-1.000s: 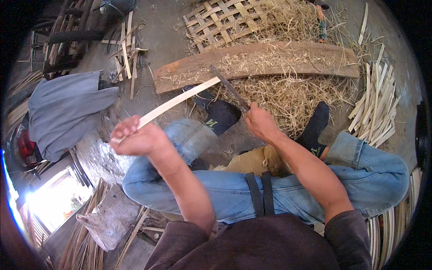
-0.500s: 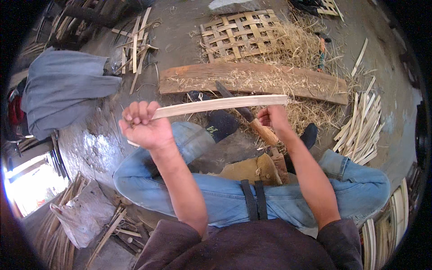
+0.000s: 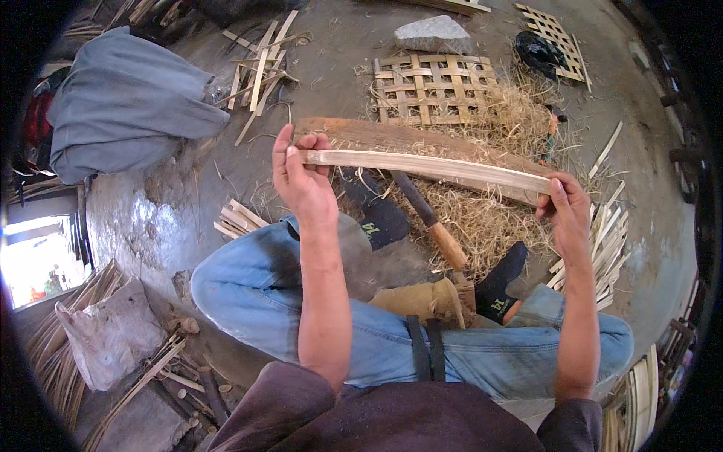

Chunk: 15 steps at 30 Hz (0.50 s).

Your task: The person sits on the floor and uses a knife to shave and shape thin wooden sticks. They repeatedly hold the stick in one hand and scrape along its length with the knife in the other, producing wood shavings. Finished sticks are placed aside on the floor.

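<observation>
Both the left hand (image 3: 305,181) and the right hand (image 3: 566,203) are closed on one pale strip (image 3: 433,164), the left gripping one end with the fingers curled behind it, the right pinching the other end with the thumb on top. The strip is held up crosswise in front of the body, bowing slightly to the camera, and overlaps the plank behind it. To manage this hold well, I would keep the pressure light and even at both ends, rest the thumbs on the flat face rather than the edges, where splinters seem likely, and avoid twisting one wrist against the other. Just below the strip lies one knife (image 3: 446,242), wooden handle toward the person, its blade partly hidden. Two dark socks (image 3: 502,277) show on the feet, one each side of it. Beyond are one plank (image 3: 339,128) sprinkled with curls, one heap of shavings (image 3: 489,226) too tangled to count, one grey stone (image 3: 433,35) and two woven panels (image 3: 416,90), the smaller one far off at upper right. Loose strips (image 3: 602,237) fan out near the right hand, overlapping too much to count. Leftward are one grey cloth (image 3: 128,105) and, lower down, one pale sack (image 3: 117,331).
</observation>
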Motion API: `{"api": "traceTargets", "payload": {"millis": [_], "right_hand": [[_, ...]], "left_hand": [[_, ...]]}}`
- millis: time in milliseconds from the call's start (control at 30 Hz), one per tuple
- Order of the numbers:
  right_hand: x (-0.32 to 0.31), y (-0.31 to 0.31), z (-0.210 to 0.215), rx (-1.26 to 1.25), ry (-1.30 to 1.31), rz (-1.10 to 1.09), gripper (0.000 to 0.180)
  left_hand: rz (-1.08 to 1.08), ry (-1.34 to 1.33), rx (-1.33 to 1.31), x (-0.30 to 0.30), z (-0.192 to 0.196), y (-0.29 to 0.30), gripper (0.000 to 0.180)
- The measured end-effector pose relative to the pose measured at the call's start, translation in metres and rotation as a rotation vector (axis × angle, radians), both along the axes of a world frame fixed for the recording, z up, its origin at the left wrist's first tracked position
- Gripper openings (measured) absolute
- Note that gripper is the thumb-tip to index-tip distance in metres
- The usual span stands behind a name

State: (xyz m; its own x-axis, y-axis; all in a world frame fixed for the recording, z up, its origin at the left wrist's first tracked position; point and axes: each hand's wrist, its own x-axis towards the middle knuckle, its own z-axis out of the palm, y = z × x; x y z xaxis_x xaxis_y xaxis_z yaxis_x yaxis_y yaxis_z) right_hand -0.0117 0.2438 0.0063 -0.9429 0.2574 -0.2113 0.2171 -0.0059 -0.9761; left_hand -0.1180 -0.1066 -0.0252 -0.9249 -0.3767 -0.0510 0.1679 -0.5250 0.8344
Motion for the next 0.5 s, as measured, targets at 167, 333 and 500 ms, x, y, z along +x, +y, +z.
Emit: {"api": "traceTargets", "payload": {"millis": [167, 333, 500], "right_hand": [[0.012, 0.039, 0.02, 0.204, -0.011, -0.035, 0.028], [0.026, 0.153, 0.06, 0.268, 0.058, -0.247, 0.026], [0.107, 0.285, 0.094, 0.113, 0.239, -0.602, 0.017]], "left_hand": [[-0.046, -0.105, -0.169, 0.002, 0.003, 0.027, 0.018], [-0.175, -0.186, -0.374, 0.006, -0.009, 0.029, 0.023], [-0.157, -0.212, -0.288, -0.003, -0.034, -0.004, 0.031]]}}
